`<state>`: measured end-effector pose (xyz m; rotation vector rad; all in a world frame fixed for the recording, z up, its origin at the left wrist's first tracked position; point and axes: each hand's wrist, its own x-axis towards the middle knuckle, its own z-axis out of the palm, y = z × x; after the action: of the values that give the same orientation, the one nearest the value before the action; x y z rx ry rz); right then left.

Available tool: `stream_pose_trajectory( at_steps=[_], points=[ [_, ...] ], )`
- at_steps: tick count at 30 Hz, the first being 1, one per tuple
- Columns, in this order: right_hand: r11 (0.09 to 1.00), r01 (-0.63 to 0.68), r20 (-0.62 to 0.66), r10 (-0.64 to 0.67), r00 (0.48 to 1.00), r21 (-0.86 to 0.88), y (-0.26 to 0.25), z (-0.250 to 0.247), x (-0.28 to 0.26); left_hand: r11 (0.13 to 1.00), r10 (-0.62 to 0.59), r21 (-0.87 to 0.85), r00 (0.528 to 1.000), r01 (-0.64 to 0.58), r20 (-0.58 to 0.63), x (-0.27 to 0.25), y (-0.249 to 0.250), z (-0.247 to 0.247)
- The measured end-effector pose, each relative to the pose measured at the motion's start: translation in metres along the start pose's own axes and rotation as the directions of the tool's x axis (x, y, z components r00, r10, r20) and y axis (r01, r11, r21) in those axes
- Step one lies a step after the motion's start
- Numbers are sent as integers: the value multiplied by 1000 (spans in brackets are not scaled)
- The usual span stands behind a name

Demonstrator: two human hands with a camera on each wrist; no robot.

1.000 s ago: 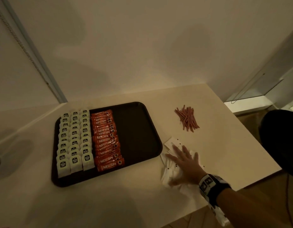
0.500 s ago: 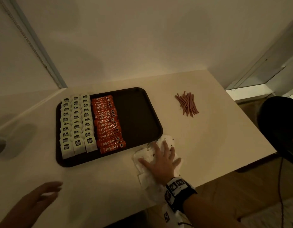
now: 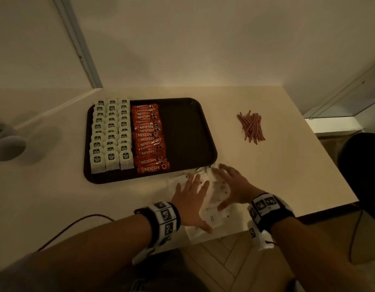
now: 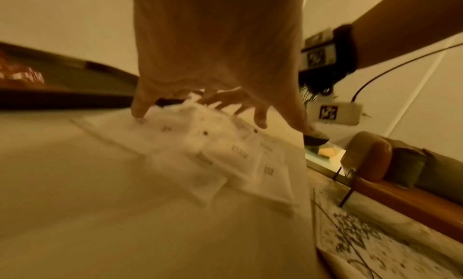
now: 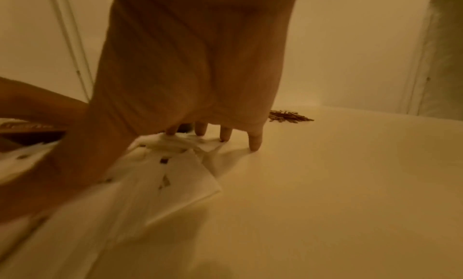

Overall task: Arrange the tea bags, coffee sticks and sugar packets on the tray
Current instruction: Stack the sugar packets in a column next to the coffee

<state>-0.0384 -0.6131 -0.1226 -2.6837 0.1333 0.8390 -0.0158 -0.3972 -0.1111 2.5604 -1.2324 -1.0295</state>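
I pressed both hands (image 3: 190, 199) (image 3: 230, 188), fingers spread, on the blurred sugar packets (image 3: 214, 220) beside the tray (image 3: 188, 131); orientation indistinct.

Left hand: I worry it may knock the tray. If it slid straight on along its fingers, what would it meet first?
Probably the near rim of the dark brown tray, just past the white paper sugar packets under the left hand; depth is unclear.

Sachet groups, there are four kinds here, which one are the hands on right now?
The white sugar packets, loose on the table. Left hand and right hand lie spread over them.
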Motion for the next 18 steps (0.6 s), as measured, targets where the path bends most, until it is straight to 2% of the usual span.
stream_pose_trajectory(
  at_steps=[2, 3, 6, 10, 18],
  points=[
    [994, 4, 4, -3, 1000, -111, 0, 3, -3, 998, -30, 58, 1000, 31, -7, 12, 0, 11],
    [994, 0, -4, 0, 1000, -108, -2, 5, -5, 995, -39, 96, 999, 41, -19, 16, -2, 16],
    [1000, 3, -24, -4, 1000, -31, -8, 11, -12, 987, -31, 156, 999, 37, -42, 20, -11, 23],
    [999, 4, -49, -1, 999, 54, -27, 24, -18, 990, 42, 138, 998, -36, -40, 10, -31, 24],
    [976, 142, -75, -131, 989, 168, -100, 55, -11, 990, 66, 124, 997, -61, -40, -52, -104, 35]
  ],
)
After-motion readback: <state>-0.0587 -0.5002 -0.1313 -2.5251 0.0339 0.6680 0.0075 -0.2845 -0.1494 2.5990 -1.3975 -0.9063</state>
